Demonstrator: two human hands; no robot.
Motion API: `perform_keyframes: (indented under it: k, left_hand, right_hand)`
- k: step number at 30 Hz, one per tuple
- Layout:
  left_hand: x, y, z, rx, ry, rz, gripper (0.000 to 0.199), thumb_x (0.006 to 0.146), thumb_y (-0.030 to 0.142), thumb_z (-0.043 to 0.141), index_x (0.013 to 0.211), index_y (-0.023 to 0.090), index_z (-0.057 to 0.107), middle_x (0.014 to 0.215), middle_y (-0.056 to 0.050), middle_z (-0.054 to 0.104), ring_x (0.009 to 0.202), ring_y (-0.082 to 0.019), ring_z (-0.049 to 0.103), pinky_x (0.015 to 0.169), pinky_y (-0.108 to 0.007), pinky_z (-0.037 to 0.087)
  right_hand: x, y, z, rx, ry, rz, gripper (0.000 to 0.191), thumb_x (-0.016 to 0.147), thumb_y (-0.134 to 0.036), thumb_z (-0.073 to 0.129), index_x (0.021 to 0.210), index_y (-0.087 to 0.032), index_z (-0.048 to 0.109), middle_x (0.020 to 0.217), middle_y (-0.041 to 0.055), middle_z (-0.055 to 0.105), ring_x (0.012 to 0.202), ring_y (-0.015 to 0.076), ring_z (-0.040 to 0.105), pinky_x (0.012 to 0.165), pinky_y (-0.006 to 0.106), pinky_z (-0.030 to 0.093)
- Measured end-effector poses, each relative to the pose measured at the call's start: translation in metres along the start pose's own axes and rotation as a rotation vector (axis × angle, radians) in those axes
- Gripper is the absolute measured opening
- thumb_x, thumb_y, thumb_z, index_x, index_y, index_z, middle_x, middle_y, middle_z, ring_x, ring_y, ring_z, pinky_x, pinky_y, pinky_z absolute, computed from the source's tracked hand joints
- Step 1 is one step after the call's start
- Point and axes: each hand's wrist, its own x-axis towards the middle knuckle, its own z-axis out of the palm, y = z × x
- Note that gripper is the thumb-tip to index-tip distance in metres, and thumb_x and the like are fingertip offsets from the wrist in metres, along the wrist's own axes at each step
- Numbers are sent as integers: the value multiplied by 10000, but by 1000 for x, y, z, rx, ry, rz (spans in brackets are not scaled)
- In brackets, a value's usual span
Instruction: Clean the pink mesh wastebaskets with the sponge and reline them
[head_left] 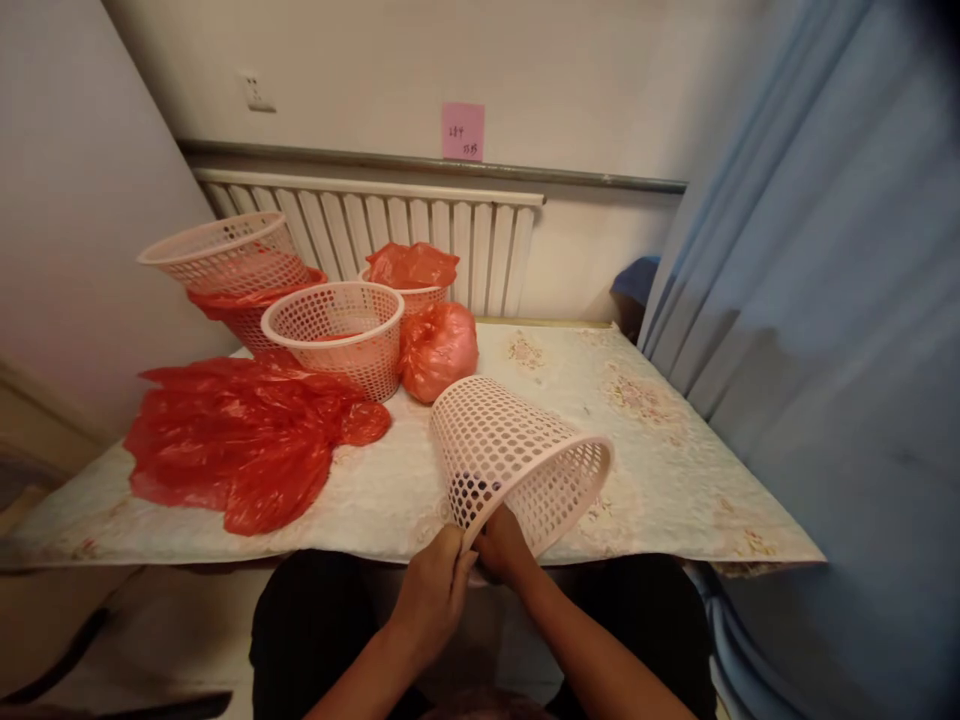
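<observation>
A pale pink perforated plastic wastebasket (502,430) lies on its side at the front of the table, its mouth turned to the right and toward me. My left hand (435,580) is closed on the basket's rim at the near left. Through the mouth reaches my right hand (501,540), close to the left hand; its fingers are hidden by the rim and basket wall, so I cannot make out what they hold. Dark spots show through the holes near these fingers.
Left of the basket lie a crumpled red plastic bag heap (247,430) and a bunched red bag (441,352). Behind them stand an upright wastebasket (337,310) and a tilted one (232,245) on a red-lined basket. A radiator (375,220) backs the table; a blue curtain (810,300) hangs right.
</observation>
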Motion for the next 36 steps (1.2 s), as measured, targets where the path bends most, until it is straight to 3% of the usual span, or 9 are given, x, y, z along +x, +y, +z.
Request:
perform_keyframes:
  k: [5, 9, 14, 17, 21, 24, 29, 36]
  left_hand:
    - [12, 16, -6, 32, -37, 4, 158, 929, 254, 357, 772, 235, 364, 694, 13, 505, 620, -160, 499, 572, -260, 337]
    - [22, 23, -10, 21, -77, 8, 177, 924, 268, 373, 751, 236, 356, 685, 19, 491, 611, -159, 484, 566, -264, 321]
    - [22, 16, 2, -71, -17, -17, 205, 936, 336, 371, 762, 229, 391, 696, 16, 496, 635, -155, 477, 591, -263, 349]
    - [9, 0, 20, -105, 4, -72, 196, 927, 350, 389, 776, 226, 413, 729, 3, 526, 668, -159, 503, 621, -266, 386]
    - [-9, -24, 43, -172, -66, -148, 100, 893, 313, 441, 859, 220, 458, 795, -30, 592, 737, -183, 565, 675, -291, 442]
    - [-12, -31, 50, -219, -60, -133, 96, 893, 295, 432, 898, 212, 479, 849, -56, 619, 789, -194, 582, 720, -312, 456]
    - [-4, -23, 32, -98, 51, -94, 167, 913, 289, 391, 762, 222, 418, 693, 2, 529, 637, -157, 509, 597, -265, 399]
    - [-3, 2, 1, -13, 40, 44, 203, 936, 293, 370, 744, 228, 376, 651, 25, 484, 578, -137, 470, 541, -248, 341]
  right_hand:
    - [-4, 37, -28, -333, -98, -91, 326, 837, -167, 500, 1108, -260, 656, 1120, 88, 608, 1033, 245, 493, 874, 350, 406]
    - [-3, 69, -52, -607, -128, -13, 366, 837, -131, 471, 1124, -274, 648, 1038, 106, 604, 960, 266, 485, 810, 363, 396]
    - [-7, 72, -47, -676, -34, 112, 400, 760, -92, 489, 1103, -239, 633, 969, 99, 582, 909, 262, 470, 782, 353, 369]
    - [-9, 66, -40, -654, 10, 157, 392, 757, -100, 478, 1092, -237, 629, 989, 94, 573, 920, 261, 461, 792, 353, 359]
    - [-9, 62, -40, -615, 25, 186, 373, 755, -108, 474, 1071, -224, 637, 997, 96, 572, 929, 258, 463, 815, 355, 360]
    - [-8, 59, -40, -536, 33, 223, 398, 742, -103, 473, 1085, -217, 640, 1024, 103, 580, 952, 260, 475, 847, 362, 373]
    - [-2, 45, -29, -141, 54, 310, 456, 692, -82, 480, 1101, -186, 653, 1047, 107, 626, 1006, 254, 533, 918, 370, 396]
    - [14, 0, -1, 117, -29, 165, 292, 771, -233, 552, 1039, -207, 665, 1018, 37, 696, 921, 183, 624, 819, 259, 475]
